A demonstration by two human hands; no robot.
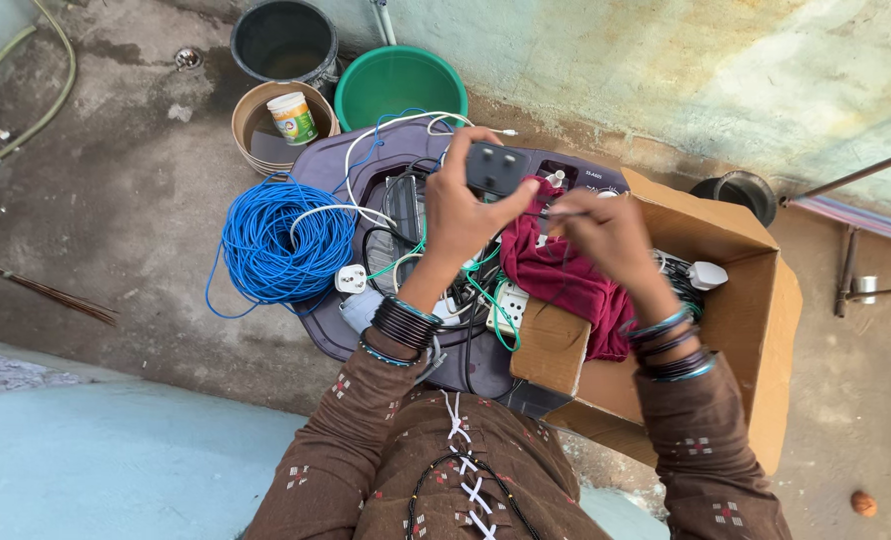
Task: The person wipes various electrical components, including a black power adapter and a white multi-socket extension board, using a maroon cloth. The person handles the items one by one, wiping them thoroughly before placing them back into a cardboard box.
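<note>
**Two hands on one socket block**

Both hands work above a cluttered purple tray on the floor. Left hand grips a dark socket block, lifted clear of the clutter with its face towards the camera. Right hand pinches a thin tool, tip aimed at the block's edge; whether it touches cannot be told. A red cloth lies under the right hand, draped over the rim of a cardboard box. A blue cable coil sits on the tray's left side, with white plugs and loose wires between.

Assessment: the block should be held firm and level, thumb clear of the tool's path. Pressure is best kept light and square, since a slip would drive the tip towards the left fingers.
</note>
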